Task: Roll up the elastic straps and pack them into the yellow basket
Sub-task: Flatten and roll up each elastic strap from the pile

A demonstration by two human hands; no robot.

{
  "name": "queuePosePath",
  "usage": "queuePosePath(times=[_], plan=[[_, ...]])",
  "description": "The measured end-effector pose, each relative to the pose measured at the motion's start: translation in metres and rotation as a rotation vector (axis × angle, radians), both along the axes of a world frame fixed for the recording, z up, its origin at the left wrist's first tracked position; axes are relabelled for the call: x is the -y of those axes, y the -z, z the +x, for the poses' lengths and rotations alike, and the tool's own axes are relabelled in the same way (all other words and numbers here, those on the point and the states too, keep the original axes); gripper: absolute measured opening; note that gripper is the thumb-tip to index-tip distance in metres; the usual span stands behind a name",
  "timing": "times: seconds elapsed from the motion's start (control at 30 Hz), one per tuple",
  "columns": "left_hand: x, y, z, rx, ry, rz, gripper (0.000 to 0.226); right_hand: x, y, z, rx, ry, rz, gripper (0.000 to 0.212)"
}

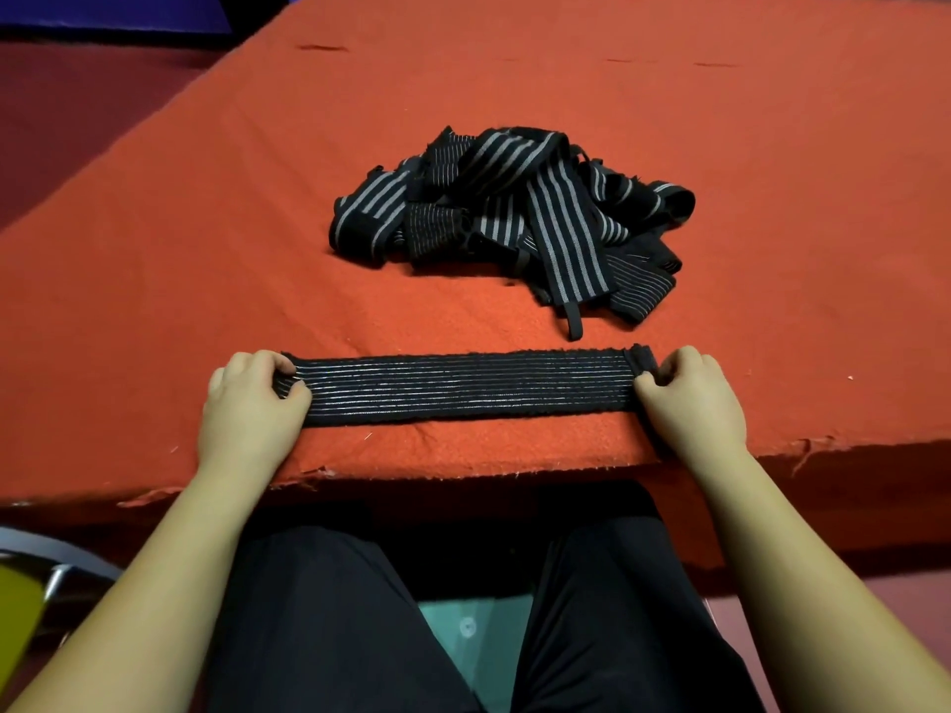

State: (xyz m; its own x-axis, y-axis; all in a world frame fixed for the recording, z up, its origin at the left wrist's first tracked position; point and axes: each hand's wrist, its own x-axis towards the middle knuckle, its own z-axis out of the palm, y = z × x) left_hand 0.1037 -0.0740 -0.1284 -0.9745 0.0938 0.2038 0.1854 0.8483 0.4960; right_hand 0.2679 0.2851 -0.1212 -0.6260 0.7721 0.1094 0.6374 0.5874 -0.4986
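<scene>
Left hand: fingers curled over the left end of one elastic strap, thumb along its near edge, pinching it. Right hand: fingers curled round the strap's right end, where the fabric is bunched into a small fold. Strap lies flat and stretched straight between the two hands, running 9 to 3 o'clock, black with thin pale stripes lengthwise, close to the near edge of the table. Table covered in red-orange cloth, frayed along the near edge. At 12 o'clock from the held strap, apart from it: loose pile of straps, black with grey stripes, tangled, one narrow loop end trailing toward the held strap. Yellow object, cut off by the frame, at 8 o'clock; cannot tell whether it is the basket. Person seated, dark trousers visible below.
</scene>
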Motion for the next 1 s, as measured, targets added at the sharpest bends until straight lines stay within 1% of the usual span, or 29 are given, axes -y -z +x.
queuePosePath(times=[0.13, 0.2, 0.33, 0.43, 0.5, 0.57, 0.67, 0.73, 0.8, 0.87, 0.97, 1.0], plan=[[-0.001, -0.001, 0.003, -0.029, -0.031, -0.004, 0.022, -0.004, -0.007, -0.002, 0.079, 0.006, -0.066, 0.033], [-0.005, -0.002, 0.005, -0.053, -0.042, -0.009, 0.022, -0.006, -0.012, -0.003, 0.078, 0.003, -0.123, 0.037], [-0.014, -0.006, 0.012, -0.1, -0.066, -0.066, 0.023, -0.008, -0.014, 0.004, 0.036, -0.041, -0.186, 0.023], [-0.027, -0.014, 0.018, -0.095, -0.021, -0.064, 0.028, -0.002, -0.017, 0.009, 0.022, -0.124, -0.18, 0.018], [-0.042, -0.024, 0.025, -0.069, 0.065, 0.03, 0.021, 0.005, -0.028, 0.012, -0.079, -0.204, -0.177, 0.012], [-0.062, -0.041, 0.035, -0.05, 0.202, 0.173, 0.018, 0.014, -0.046, 0.012, -0.205, -0.301, -0.141, 0.013], [-0.092, -0.08, 0.054, -0.044, 0.423, 0.366, 0.03, 0.034, -0.085, 0.011, -0.341, -0.498, -0.016, 0.019], [-0.108, -0.111, 0.065, -0.029, 0.536, 0.395, 0.035, 0.047, -0.114, 0.011, -0.361, -0.608, 0.05, 0.024], [-0.118, -0.137, 0.071, -0.045, 0.611, 0.377, 0.03, 0.059, -0.143, 0.013, -0.373, -0.703, 0.054, 0.026], [-0.12, -0.158, 0.075, -0.06, 0.635, 0.394, 0.025, 0.067, -0.167, 0.015, -0.415, -0.782, 0.056, 0.033], [-0.118, -0.184, 0.083, -0.022, 0.721, 0.546, 0.029, 0.071, -0.197, 0.019, -0.491, -0.804, 0.094, 0.033], [-0.118, -0.193, 0.088, -0.009, 0.751, 0.625, 0.027, 0.072, -0.204, 0.019, -0.547, -0.804, 0.032, 0.032]])
